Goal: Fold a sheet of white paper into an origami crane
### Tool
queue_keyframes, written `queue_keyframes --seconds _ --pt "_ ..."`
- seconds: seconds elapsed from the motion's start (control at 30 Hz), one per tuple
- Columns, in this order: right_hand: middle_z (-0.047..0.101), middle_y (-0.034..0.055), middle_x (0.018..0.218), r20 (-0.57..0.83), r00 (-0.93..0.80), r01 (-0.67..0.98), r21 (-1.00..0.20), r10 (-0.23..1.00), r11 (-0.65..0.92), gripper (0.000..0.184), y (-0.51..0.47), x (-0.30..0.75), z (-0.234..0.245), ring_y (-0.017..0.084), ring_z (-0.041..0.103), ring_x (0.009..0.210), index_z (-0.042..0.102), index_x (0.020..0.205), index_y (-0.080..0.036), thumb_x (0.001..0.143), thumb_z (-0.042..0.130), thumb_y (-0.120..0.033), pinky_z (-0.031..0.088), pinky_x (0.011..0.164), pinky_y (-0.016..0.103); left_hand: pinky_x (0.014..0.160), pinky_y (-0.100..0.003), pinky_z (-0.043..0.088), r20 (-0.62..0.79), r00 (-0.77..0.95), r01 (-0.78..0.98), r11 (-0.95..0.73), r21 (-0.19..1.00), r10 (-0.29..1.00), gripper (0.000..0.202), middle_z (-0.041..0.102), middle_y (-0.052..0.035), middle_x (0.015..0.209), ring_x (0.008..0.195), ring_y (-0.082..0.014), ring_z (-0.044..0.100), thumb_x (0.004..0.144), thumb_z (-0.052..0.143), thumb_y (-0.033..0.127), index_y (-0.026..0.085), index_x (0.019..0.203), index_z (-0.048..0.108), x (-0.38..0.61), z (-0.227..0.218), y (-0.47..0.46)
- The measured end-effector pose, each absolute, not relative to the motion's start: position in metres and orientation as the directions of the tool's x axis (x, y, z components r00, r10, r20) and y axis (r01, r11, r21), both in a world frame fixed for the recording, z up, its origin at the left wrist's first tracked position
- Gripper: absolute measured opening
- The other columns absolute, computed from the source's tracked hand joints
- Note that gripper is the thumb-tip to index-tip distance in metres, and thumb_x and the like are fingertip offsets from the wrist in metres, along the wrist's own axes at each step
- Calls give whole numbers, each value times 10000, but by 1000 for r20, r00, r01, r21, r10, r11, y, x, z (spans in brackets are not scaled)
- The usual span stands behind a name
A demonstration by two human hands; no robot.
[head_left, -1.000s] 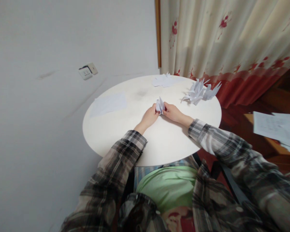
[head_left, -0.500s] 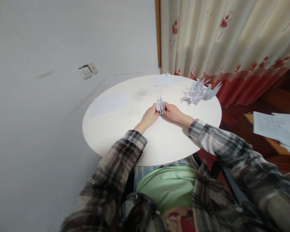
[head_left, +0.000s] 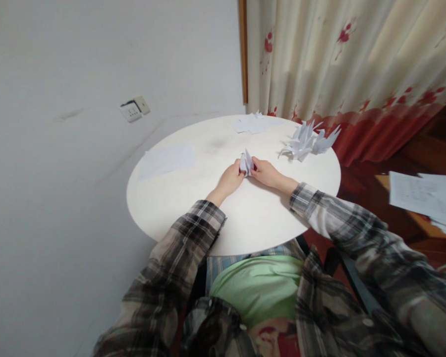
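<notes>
Between my two hands a small piece of folded white paper [head_left: 247, 162] stands with its pointed tip up, just over the middle of the table. My left hand [head_left: 231, 177] pinches its left side, thumb toward me. On the other side my right hand [head_left: 266, 173] grips it between thumb and fingers. The fingertips partly cover the paper's lower part, so its full shape is hidden. To the right rests a cluster of folded paper cranes [head_left: 303, 141] with pointed wings and necks.
The round white table [head_left: 260, 223] stands by a grey wall with a socket [head_left: 131, 112]. Flat paper [head_left: 167, 159] lies at its left, more paper pieces [head_left: 251, 124] at the back. Behind hangs a curtain [head_left: 305, 59]. Printed sheets [head_left: 423, 193] lie on a wooden surface at right.
</notes>
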State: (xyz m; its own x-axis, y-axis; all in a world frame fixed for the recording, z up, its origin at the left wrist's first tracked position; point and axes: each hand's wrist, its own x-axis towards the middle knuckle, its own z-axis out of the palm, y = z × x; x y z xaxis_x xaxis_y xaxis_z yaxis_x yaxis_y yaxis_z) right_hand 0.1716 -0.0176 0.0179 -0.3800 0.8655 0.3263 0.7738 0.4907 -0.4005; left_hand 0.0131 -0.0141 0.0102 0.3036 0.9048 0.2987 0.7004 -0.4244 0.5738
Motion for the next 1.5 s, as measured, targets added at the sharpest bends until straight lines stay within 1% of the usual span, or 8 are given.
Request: queue_keyframes --seconds 0.2,0.33,0.47,0.7,0.9,1.1,1.3,1.5 --pt "651 94 867 342 -391 758 -406 854 510 174 -16 172 16 182 529 692 506 950 -150 823 419 -233 341 629 271 727 -327 444 310 315 711 -440 549 897 201 638 -82 873 759 -178 570 786 438 164 168 982 483 13 9 -14" --pt "649 94 863 347 -394 757 -403 851 515 162 -16 172 16 182 527 686 503 939 -153 822 425 -232 339 623 272 727 -333 452 311 312 713 -438 548 898 194 642 -80 865 754 -179 573 788 441 162 170 976 484 14 11 -15" --pt "649 93 859 346 -388 759 -405 854 509 156 -16 172 16 182 528 688 504 935 -155 820 426 -226 339 626 273 725 -352 455 310 316 713 -440 546 897 199 642 -101 878 759 -194 577 788 437 162 157 981 484 14 10 -14" --pt "650 93 857 338 -382 763 -411 860 500 171 -17 172 17 178 524 680 508 950 -149 818 430 -225 334 624 273 729 -343 456 315 315 715 -442 542 895 193 642 -87 873 756 -185 577 789 443 173 167 977 485 13 9 -13" --pt "649 93 864 337 -390 757 -413 857 507 168 -17 173 17 179 527 686 509 946 -151 821 427 -229 337 626 273 742 -359 453 303 309 708 -431 559 901 208 643 -99 880 774 -203 586 784 438 166 160 985 492 14 12 -16" --pt "650 105 867 329 -391 773 -388 859 501 173 -17 172 18 188 540 712 504 956 -144 826 427 -229 341 630 272 733 -366 457 304 318 712 -438 549 898 224 646 -110 884 770 -211 586 779 436 157 151 996 492 14 11 -16" --pt "654 107 875 307 -385 780 -395 870 485 178 -19 172 20 188 542 714 505 964 -143 831 431 -235 345 634 269 739 -334 456 307 310 723 -432 538 900 211 643 -76 857 764 -185 581 780 444 160 173 985 489 14 11 -15" --pt "655 102 873 306 -387 778 -398 870 486 163 -21 171 22 179 530 694 503 957 -144 831 434 -221 337 629 266 738 -345 458 296 314 733 -429 528 902 216 645 -93 874 768 -193 581 787 435 168 157 995 491 14 11 -15"
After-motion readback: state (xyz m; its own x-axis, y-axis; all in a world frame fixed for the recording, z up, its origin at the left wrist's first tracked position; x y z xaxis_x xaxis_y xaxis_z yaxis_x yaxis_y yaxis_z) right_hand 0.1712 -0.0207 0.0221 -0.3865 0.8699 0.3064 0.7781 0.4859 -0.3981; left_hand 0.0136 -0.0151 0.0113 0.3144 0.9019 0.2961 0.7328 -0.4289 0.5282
